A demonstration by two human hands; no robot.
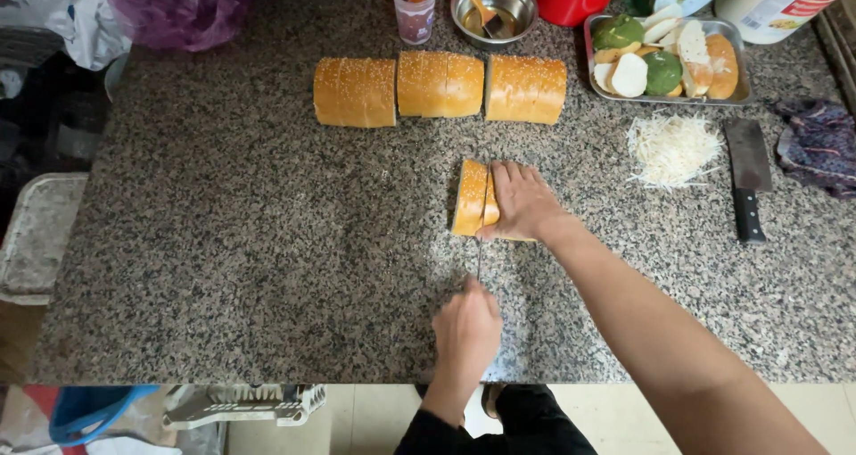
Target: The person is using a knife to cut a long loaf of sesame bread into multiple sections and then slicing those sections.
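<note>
The golden sesame-topped bread piece [473, 197] is being held down on the speckled grey granite counter [232, 241], at its middle, below a row of three larger sesame loaf sections [440, 87]. It is being pressed from the right by the right hand [522, 202], whose fingers are laid flat over its cut end. A thin-bladed knife [479, 260] is being gripped by the left hand [466, 328], which is closed around the handle, the blade being pointed toward the bread's near edge. To the right, a pile of shredded white cheese [672, 148] and a black-handled cleaver [746, 177] are lying, behind them a metal tray [738, 62] of sliced food.
</note>
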